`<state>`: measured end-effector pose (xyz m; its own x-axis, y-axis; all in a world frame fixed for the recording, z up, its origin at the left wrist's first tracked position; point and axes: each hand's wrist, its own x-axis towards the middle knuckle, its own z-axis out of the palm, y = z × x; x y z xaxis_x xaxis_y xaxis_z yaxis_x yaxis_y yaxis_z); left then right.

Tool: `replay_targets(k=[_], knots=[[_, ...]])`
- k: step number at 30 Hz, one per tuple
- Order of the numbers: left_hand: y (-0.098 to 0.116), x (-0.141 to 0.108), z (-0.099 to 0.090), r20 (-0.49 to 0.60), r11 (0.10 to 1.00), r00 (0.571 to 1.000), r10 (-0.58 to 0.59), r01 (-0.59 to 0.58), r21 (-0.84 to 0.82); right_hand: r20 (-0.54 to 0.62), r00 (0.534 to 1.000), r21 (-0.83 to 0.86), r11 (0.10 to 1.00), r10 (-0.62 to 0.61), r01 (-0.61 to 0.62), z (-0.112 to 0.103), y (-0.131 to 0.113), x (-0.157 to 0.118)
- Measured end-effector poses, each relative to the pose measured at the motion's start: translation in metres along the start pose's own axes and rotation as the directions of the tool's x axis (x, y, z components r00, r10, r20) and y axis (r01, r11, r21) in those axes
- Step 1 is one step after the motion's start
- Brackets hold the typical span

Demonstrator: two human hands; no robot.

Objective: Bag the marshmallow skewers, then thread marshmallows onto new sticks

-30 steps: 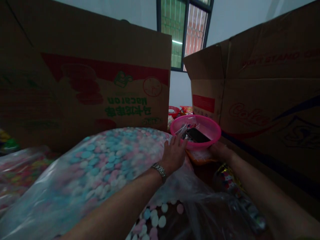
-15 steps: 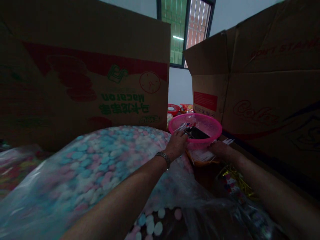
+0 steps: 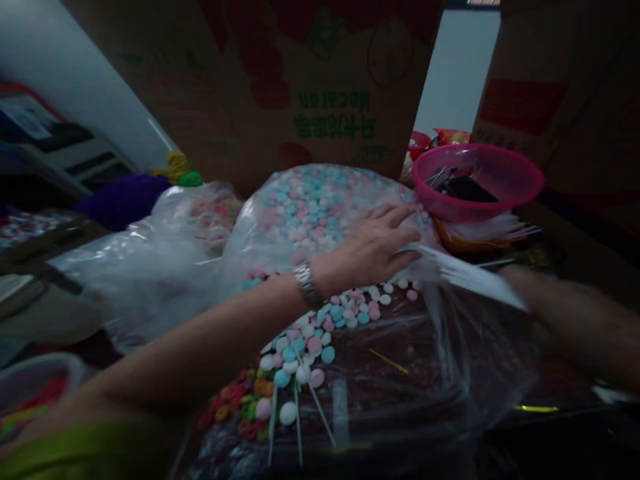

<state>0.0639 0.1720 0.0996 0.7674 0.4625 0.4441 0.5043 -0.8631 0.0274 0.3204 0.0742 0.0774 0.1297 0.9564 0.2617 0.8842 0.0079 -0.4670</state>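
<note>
My left hand (image 3: 376, 241), with a metal watch on the wrist, is over a clear plastic bag of pastel candies (image 3: 307, 207). Its fingers are bent around the near end of some thin white sticks (image 3: 473, 275), which slant down to the right. At their far end my right hand (image 3: 523, 290) is smeared by motion but appears closed on them. Loose pink, blue and white candies (image 3: 315, 345) lie below my left forearm on a dark surface under clear film. Several white sticks (image 3: 299, 420) stand out among these candies, beside colourful ring-shaped pieces (image 3: 240, 403).
A pink basket (image 3: 530, 187) holding sticks and a dark object stands at the right, above more white sticks (image 3: 493, 230). Large cardboard boxes (image 3: 325, 60) rise behind. Clear bags (image 3: 155, 267) and a white tub (image 3: 75, 367) are at the left.
Both hands have come away from the pink basket toward me, with white sticks now between them. My view has tilted down and turned left.
</note>
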Motion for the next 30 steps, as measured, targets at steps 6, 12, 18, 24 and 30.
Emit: replay_targets(k=[6, 12, 18, 24, 30], knots=[[0.018, -0.2, -0.034, -0.255, 0.877, 0.844, -0.472, 0.478, -0.04, 0.541, 0.808, 0.226, 0.966, -0.233, 0.128, 0.145, -0.15, -0.089], [0.066, -0.304, -0.008, -0.115, 0.79, 0.792, -0.6, 0.609, 0.067, 0.461, 0.878, 0.055, 0.992, -0.129, 0.117, 0.212, -0.211, -0.108], [0.088, -0.308, 0.014, -0.019, 0.764, 0.769, -0.638, 0.636, 0.106, 0.304, 0.92, -0.188, 0.931, -0.247, 0.312, 0.218, -0.193, -0.139], [0.087, -0.299, 0.028, 0.121, 0.805, 0.797, -0.592, 0.579, 0.131, 0.235, 0.901, -0.3, 0.854, -0.366, 0.425, 0.209, -0.177, -0.142], [0.074, -0.268, 0.012, 0.051, 0.811, 0.81, -0.584, 0.582, 0.06, 0.318, 0.906, -0.377, 0.84, -0.278, 0.39, 0.19, -0.168, -0.098]])
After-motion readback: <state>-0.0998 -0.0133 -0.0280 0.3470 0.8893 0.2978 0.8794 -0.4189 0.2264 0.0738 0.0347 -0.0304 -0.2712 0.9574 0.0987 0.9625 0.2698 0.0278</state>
